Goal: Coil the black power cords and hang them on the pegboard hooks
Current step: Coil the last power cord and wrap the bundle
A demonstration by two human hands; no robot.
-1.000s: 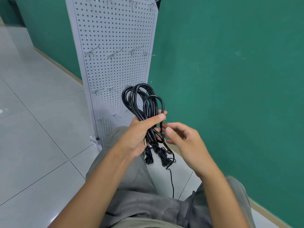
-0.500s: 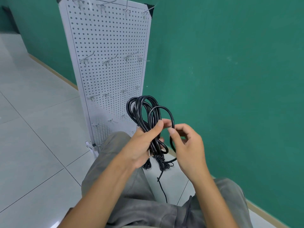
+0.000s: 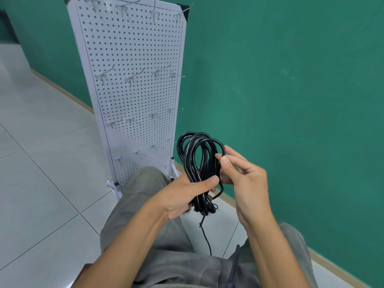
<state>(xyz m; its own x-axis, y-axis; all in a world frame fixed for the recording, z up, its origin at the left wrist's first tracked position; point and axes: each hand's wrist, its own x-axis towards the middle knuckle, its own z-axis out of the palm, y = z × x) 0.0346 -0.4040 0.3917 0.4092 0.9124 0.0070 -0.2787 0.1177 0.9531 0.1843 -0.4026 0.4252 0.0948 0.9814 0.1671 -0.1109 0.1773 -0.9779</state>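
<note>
A coil of black power cord stands upright in front of me, several loops gathered together. My left hand grips the lower part of the bundle, thumb laid across the strands. My right hand pinches the outermost loop near its top between thumb and forefinger. A loose tail of cord hangs down from the bundle between my knees. The white pegboard stands behind, leaning against the green wall, with rows of bare metal hooks.
Green wall fills the right side. Pale tiled floor spreads to the left. My knees in grey trousers sit close to the pegboard's white feet.
The view has tilted up, showing the pegboard's top hooks. My right hand has risen along the outer loop and pulled it up against the coil; the left hand keeps its grip.
</note>
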